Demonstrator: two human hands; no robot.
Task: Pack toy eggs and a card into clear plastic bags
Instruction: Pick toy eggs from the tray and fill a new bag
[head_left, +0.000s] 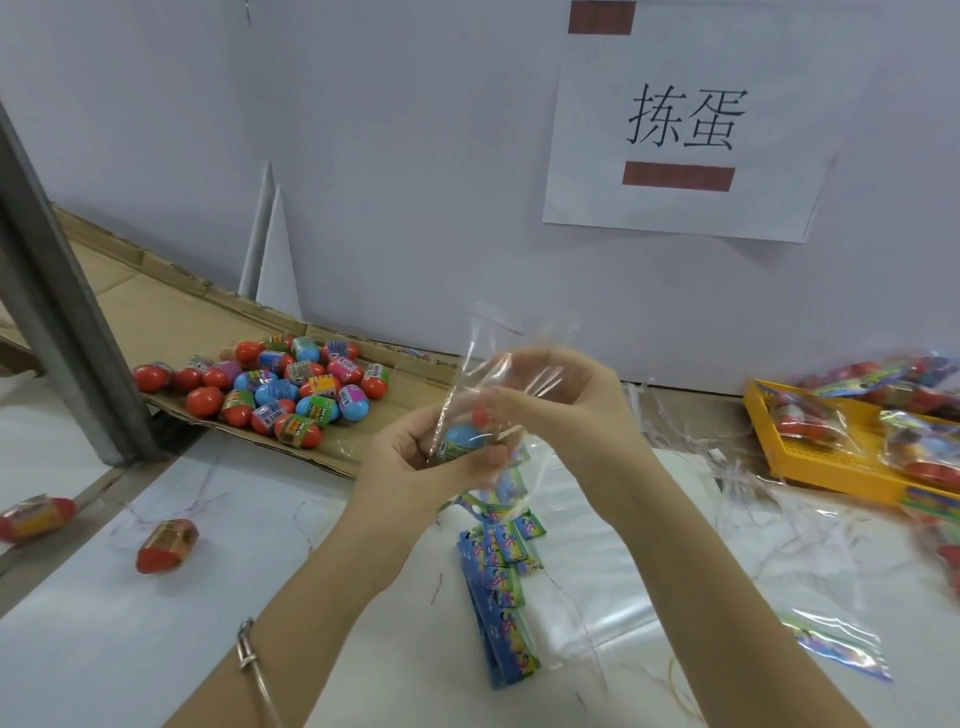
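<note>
Left hand (415, 462) grips the clear bag (498, 364) around a blue egg (462, 439). Right hand (561, 400) pinches the bag higher up. Bag is crinkled and glossy, held above the surface (104, 649). Card stack (498, 587) lies beneath, loose eggs (280, 379) on cardboard (156, 312) to the left.

Even light (blurred right edge)

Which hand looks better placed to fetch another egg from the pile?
Probably the left hand: the egg pile lies on its side, on the cardboard. The right hand pinches the clear bag higher up and would have to cross over. The left must first release the bag.
</note>
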